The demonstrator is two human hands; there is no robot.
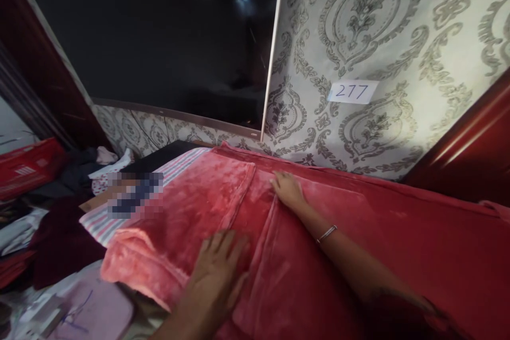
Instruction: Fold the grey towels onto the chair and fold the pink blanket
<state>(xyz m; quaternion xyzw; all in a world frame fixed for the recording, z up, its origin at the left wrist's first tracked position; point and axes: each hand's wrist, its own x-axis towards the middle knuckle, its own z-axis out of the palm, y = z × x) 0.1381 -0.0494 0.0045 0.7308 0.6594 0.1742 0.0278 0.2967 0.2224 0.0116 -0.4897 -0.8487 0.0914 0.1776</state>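
A red plush blanket (326,255) lies spread over a long surface. Its left part is a folded-over section (175,212) with a thick, rolled near edge. My left hand (217,268) rests palm down across the fold's edge, fingers spread and slightly blurred. Farther back, my right hand (287,190) lies on the blanket beside a seam, its fingers stretched toward the wall. A thin bracelet circles my right wrist. Neither hand appears to grip the fabric, though the right fingertips are small in view. Striped cloth (99,223) shows under the folded section's left side.
A large dark television (159,37) hangs above the back edge. Patterned wallpaper carries a paper label (353,91) reading 277. Piled clothes (59,228), a red bag (30,167) and a pale purple item (95,303) crowd the left. Dark red glossy wood (466,143) stands at right.
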